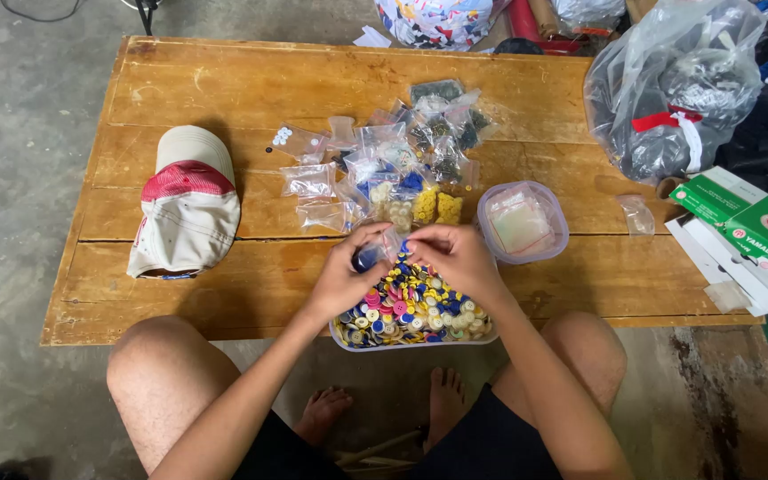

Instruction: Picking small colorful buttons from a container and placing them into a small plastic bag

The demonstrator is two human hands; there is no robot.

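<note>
At frame centre, the left hand (348, 267) and right hand (455, 258) pinched a small clear bag (382, 249) of dark buttons above a still-heaped tub of mixed buttons (411, 311); filled bags (384, 169) already lay piled beyond, a cap (188, 200) at left.

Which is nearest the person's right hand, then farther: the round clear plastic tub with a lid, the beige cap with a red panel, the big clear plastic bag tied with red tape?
From the right hand:
1. Round clear plastic tub, just to its right.
2. Big clear plastic bag, far right corner.
3. Beige cap, across on the left.
</note>
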